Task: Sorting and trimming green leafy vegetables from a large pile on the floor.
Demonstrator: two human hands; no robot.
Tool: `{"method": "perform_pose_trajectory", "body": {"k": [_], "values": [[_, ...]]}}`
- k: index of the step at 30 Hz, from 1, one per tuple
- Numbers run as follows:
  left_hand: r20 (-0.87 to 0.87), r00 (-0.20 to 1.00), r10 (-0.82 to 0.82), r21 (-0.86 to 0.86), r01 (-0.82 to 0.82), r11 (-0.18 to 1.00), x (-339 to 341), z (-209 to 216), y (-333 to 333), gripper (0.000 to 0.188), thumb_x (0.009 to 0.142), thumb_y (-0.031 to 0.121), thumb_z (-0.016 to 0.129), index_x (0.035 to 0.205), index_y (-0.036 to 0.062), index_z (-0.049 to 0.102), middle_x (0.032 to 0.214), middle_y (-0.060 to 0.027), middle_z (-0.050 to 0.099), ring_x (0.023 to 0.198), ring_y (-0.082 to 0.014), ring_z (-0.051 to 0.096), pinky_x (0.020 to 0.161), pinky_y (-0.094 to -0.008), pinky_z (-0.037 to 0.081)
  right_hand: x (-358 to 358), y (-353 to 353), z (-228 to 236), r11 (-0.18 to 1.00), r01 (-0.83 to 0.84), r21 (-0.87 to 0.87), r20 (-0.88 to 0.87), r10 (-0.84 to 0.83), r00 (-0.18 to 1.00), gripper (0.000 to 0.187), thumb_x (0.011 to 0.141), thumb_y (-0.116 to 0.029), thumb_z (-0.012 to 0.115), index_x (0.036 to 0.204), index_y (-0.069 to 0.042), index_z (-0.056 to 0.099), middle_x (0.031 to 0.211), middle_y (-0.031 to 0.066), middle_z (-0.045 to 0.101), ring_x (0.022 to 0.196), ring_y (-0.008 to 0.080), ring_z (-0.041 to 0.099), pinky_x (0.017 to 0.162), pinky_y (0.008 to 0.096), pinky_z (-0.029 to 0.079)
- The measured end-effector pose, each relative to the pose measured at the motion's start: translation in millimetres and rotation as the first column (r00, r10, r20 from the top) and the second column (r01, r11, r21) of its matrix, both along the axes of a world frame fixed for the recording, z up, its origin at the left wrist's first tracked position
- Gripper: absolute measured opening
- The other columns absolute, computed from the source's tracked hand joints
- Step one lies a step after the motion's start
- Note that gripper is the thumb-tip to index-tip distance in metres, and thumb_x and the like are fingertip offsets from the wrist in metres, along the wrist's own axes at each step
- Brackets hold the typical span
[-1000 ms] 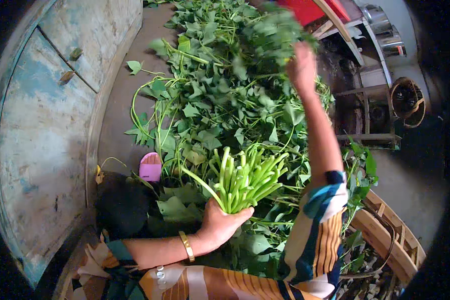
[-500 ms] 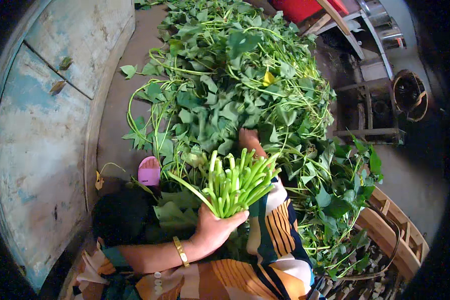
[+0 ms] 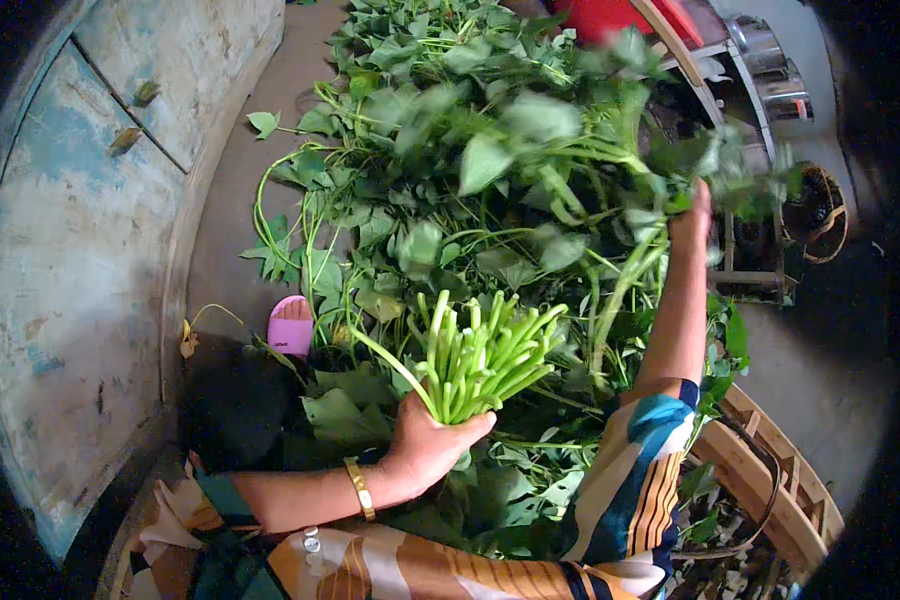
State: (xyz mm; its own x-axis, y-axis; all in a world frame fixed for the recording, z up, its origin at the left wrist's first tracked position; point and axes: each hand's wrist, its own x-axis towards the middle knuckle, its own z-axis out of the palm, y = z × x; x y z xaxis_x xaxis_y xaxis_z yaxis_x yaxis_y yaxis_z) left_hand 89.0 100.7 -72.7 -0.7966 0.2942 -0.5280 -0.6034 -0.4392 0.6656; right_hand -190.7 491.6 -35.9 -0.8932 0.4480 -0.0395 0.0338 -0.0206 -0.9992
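My left hand, with a gold bracelet at the wrist, is closed around a bunch of thick light-green stems. Their bare ends fan upward, and broad leaves hang around and below the fist. Out to the right, my right hand grips a leafy vine lifted off the heap. Motion smears this vine, and its leaves partly hide the fingers. Beneath and beyond both hands spreads a large heap of leafy green vines, which look like sweet potato vines.
A worn blue-grey panel stands along the left. Near it is a foot in a pink sandal. At right are a wooden ladder-like frame, a wicker basket and metal pots. A red object sits at the back.
My right hand has swung from the middle of the heap up and to the right, pulling a leafy vine with it. The left hand with its bunch has barely moved.
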Motion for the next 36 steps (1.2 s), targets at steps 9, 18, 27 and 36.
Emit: {"method": "perform_pose_trajectory", "body": {"k": [9, 18, 27, 36], "values": [[-0.042, 0.997, 0.065, -0.002, -0.065, 0.998, 9, -4, 2, 0.025, 0.067, 0.003, 0.066, 0.089, 0.0014, 0.056, 0.082, -0.0034, 0.062, 0.073, -0.0102, 0.056, 0.068, -0.0263, 0.046, 44, -7, -9, 0.975, 0.104, -0.198, 0.034, -0.099, 0.994, 0.022, 0.081, -0.017, 0.044, 0.094, -0.004, 0.054, 0.087, 0.0096, 0.060, 0.076, 0.0246, 0.058, 0.069, 0.0379, 0.049], [-0.160, 0.980, -0.119, -0.122, 0.100, 0.987, 5, 4, 3, 0.036, 0.063, 0.007, 0.070, 0.094, 0.0020, 0.054, 0.090, -0.0050, 0.059, 0.081, -0.0130, 0.055, 0.074, -0.0283, 0.046, -108, 71, 63, 0.998, -0.055, -0.026, 0.063, 0.057, 0.996, 0.039, 0.079, -0.039, 0.048, 0.096, -0.006, 0.058, 0.085, 0.0094, 0.061, 0.074, 0.0244, 0.060, 0.067, 0.0393, 0.049], [-0.063, 0.994, -0.088, -0.195, 0.075, 0.978, 4, -6, -6, 0.038, 0.065, 0.004, 0.070, 0.099, 0.0012, 0.053, 0.095, -0.0044, 0.059, 0.083, -0.0147, 0.055, 0.077, -0.0295, 0.045, -38, -222, -92, -0.394, -0.644, 0.656, 0.719, 0.065, 0.692, 0.079, 0.072, -0.034, 0.064, 0.132, -0.004, 0.021, 0.105, 0.0195, 0.053, 0.085, 0.0337, 0.057, 0.074, 0.0384, 0.047], [0.079, 0.988, 0.129, 0.019, -0.131, 0.991, 8, -1, 2, 0.029, 0.068, -0.007, 0.065, 0.092, 0.0035, 0.054, 0.089, -0.0021, 0.058, 0.080, -0.0111, 0.056, 0.071, -0.0257, 0.048, 136, -245, -244, -0.400, -0.685, 0.609, 0.727, 0.627, 0.280, 0.017, 0.061, -0.012, 0.056, 0.076, -0.007, 0.060, 0.075, 0.0132, 0.059, 0.073, 0.0302, 0.058, 0.064, 0.0404, 0.047]]}}
